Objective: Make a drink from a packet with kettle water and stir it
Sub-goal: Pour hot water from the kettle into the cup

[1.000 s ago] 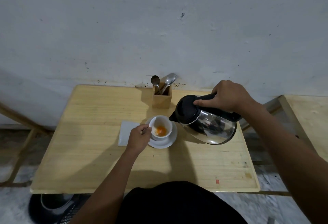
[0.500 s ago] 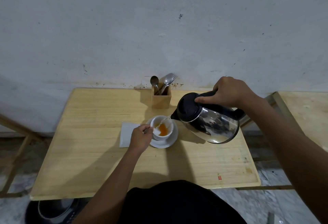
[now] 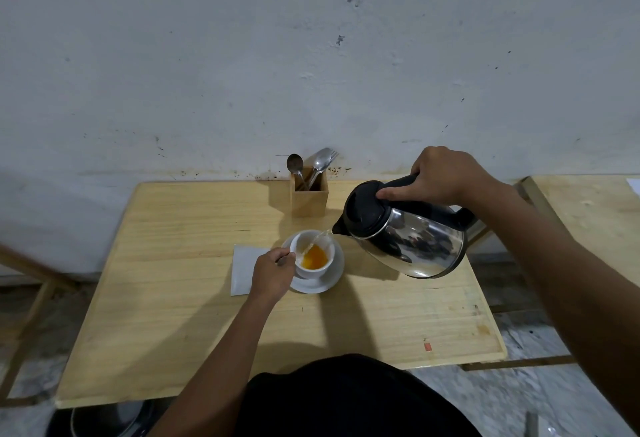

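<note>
A white cup (image 3: 306,242) stands on a white saucer (image 3: 330,280) in the middle of the wooden table (image 3: 173,298). Orange liquid lies in the cup's bottom. My left hand (image 3: 272,274) grips the cup's handle on its left side. My right hand (image 3: 445,175) holds the black handle of a steel kettle (image 3: 412,241), tilted left with its spout just above the cup's right rim. A thin stream of water runs from the spout into the cup. A white packet (image 3: 244,268) lies flat on the table, left of the saucer, partly under my left hand.
A wooden holder (image 3: 309,197) with spoons and a fork stands at the table's back edge, against the wall and just behind the cup. A second wooden table (image 3: 588,215) sits to the right. Something round and metal (image 3: 107,422) lies on the floor under the near-left corner.
The kettle has tipped further toward the cup and water now streams into it. The orange pool in the cup has grown. My left hand has stayed on the handle.
</note>
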The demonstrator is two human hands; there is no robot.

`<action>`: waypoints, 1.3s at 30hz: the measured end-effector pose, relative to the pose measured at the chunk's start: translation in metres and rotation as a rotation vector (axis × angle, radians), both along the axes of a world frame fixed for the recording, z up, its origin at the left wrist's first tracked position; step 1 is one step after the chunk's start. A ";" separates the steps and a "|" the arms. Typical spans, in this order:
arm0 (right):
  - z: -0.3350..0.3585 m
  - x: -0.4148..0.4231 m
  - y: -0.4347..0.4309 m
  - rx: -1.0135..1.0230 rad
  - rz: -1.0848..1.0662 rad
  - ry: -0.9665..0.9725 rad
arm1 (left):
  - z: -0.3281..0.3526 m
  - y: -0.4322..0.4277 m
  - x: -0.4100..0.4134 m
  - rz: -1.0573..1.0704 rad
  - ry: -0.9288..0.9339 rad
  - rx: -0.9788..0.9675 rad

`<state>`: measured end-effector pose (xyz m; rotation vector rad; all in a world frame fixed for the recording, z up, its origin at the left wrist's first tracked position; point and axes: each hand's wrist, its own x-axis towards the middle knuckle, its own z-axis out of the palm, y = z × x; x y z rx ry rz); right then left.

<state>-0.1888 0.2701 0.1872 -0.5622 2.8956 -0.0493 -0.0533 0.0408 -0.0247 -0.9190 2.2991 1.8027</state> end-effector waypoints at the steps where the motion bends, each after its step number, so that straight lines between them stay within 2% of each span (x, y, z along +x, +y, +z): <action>1: 0.001 0.000 0.000 -0.001 -0.002 0.001 | 0.000 0.000 0.000 0.002 -0.002 0.001; 39: 0.009 0.000 0.003 0.037 0.022 0.015 | 0.004 0.004 0.001 0.011 0.009 -0.014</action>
